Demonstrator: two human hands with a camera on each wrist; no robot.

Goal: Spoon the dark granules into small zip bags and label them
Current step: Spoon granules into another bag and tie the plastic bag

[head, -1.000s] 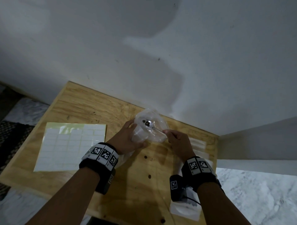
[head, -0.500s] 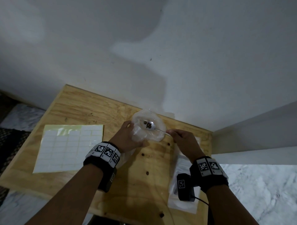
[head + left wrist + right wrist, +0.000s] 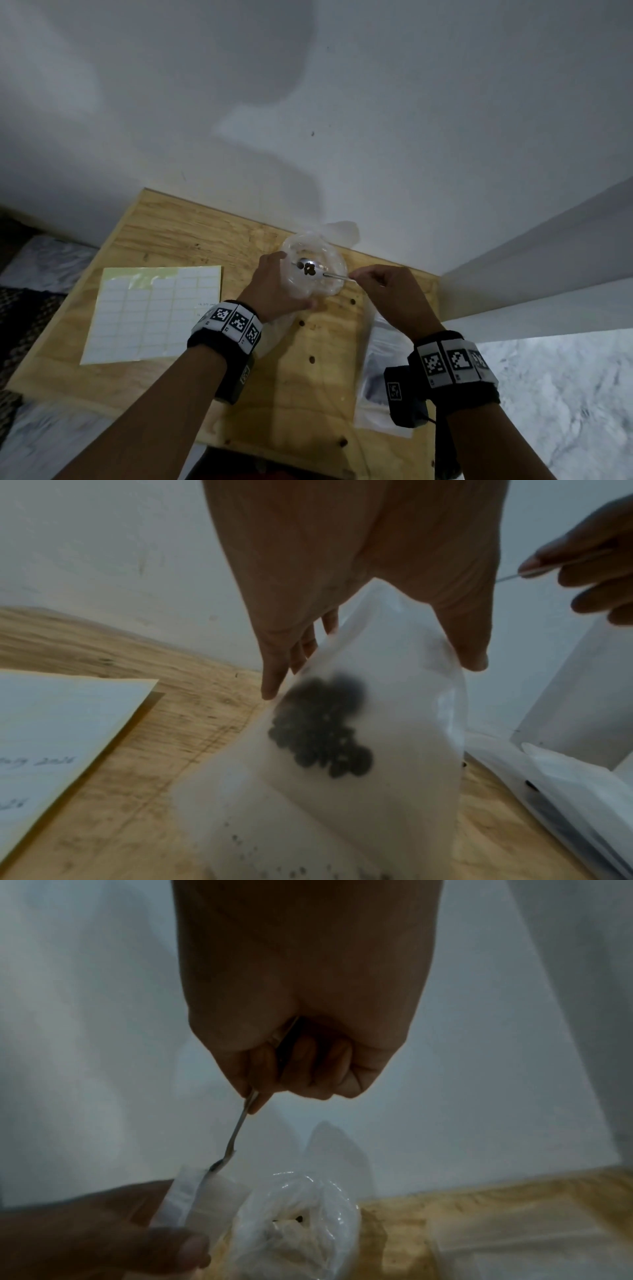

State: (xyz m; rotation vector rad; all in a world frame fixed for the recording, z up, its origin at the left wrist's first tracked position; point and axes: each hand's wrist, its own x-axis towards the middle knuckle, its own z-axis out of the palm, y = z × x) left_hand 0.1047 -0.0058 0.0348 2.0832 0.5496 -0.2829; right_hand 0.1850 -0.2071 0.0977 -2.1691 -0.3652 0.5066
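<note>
Against the wooden table's (image 3: 164, 240) far edge, beside the label sheet (image 3: 150, 315), my left hand (image 3: 274, 291) pinched a small zip bag (image 3: 377, 723) holding dark granules (image 3: 318, 729); my right hand (image 3: 394, 294) gripped the spoon (image 3: 310, 268) over it.

- Dim overall; a brighter patch on the wall (image 3: 445, 102) above the table (image 3: 171, 240), with soft shadows beside it.
- Wrist views are blurred and grainy.
- Glare glints on the clear bag (image 3: 308, 1191).
- Head view bends at its edges.
</note>
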